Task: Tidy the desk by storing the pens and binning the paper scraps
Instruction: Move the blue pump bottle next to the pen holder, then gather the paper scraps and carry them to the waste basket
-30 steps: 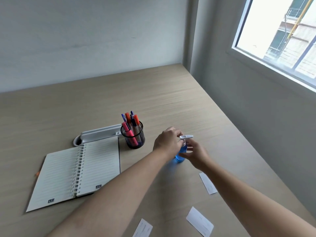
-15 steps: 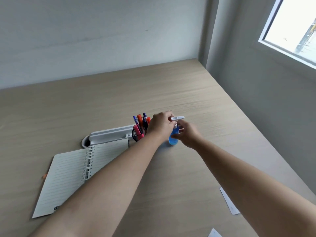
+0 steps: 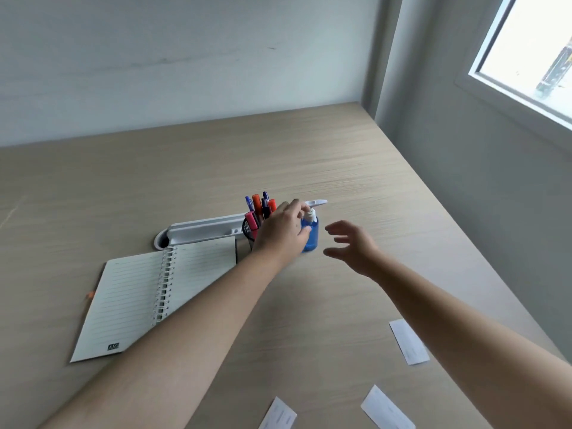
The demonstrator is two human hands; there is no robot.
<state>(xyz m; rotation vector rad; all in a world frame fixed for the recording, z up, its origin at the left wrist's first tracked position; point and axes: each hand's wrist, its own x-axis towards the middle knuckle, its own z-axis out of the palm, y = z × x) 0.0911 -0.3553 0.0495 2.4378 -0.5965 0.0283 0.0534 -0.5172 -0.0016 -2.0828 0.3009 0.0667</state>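
A black mesh pen holder [image 3: 247, 232] stands mid-desk with several coloured pens [image 3: 259, 204] upright in it. Right beside it is a small blue spray bottle [image 3: 311, 235] with a white nozzle. My left hand [image 3: 280, 232] is wrapped around the bottle's left side, hiding part of the holder. My right hand [image 3: 353, 244] hovers just to the right of the bottle, fingers spread, touching nothing. Three white paper scraps lie on the desk near me: one [image 3: 408, 342] at the right, another [image 3: 387, 410] at the bottom, a third [image 3: 278, 414] at the bottom centre.
An open spiral notebook [image 3: 154, 292] lies left of the holder, with a white cable tray [image 3: 201, 232] behind it. An orange bit [image 3: 90, 294] peeks out at the notebook's left edge. The wooden desk [image 3: 185, 168] meets a wall at the back and at the right, under a window [image 3: 532, 51].
My right hand has let go of the spray bottle and drawn away to the right, now open. My left hand stays on the bottle beside the pen holder.
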